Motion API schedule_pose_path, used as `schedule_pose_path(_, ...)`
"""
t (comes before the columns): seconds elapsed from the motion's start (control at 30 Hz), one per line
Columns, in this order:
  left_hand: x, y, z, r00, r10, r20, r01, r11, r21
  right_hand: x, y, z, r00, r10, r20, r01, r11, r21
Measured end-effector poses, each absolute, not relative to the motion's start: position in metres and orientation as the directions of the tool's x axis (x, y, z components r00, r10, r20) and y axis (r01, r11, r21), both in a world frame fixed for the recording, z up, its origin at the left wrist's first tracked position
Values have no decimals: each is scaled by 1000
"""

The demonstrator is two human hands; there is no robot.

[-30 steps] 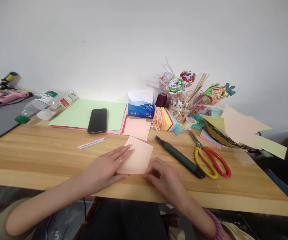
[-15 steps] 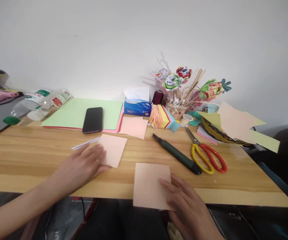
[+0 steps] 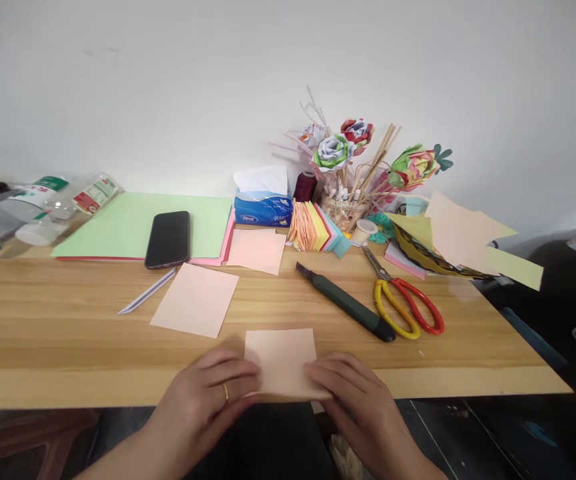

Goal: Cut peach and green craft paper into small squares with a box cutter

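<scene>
At the table's front edge, a square of pale pink paper is gripped by both hands. My left hand, with a ring on one finger, pinches its left side, thumb below and fingers on top. My right hand pinches the right side the same way. The paper's near edge appears to curve up between the hands. Another pale pink square lies flat to the left, touched by neither hand. Beside that sits a narrow folded white paper strip.
Right of the hands lie a dark green utility knife and red-and-yellow-handled scissors. Farther back are a phone on green paper sheets, a tissue pack, folded coloured papers, paper flowers and plastic bottles.
My left hand has left the flat pink square and moved right to take the left side of the held paper. My right hand still holds that paper. The view has shifted slightly.
</scene>
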State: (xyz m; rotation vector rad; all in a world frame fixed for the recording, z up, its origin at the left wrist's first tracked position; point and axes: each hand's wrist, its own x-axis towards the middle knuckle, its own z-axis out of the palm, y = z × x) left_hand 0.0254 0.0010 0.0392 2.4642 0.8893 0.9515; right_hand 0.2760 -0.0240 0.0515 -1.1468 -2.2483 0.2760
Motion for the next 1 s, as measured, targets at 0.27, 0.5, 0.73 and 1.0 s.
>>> schedule_pose_path(0.27, 42, -1, 31, 204, 906, 371, 665, -407, 626, 255, -26, 29, -26, 922, 386, 847, 225, -482)
schedule_pose_path(0.5, 37, -1, 23, 131, 983, 126, 752, -181, 633, 249, -19, 35, -105, 906, 410, 832, 306, -463)
schedule_pose_path(0.73, 36, 4, 24, 220, 961, 168, 764, -277, 583, 249, -12, 33, -134, 933, 333, 850, 281, -445)
schedule_pose_path(1.0, 15, 8, 14, 489, 826, 280, 727, -564, 391, 246, -17, 27, -91, 954, 284, 886, 208, -414)
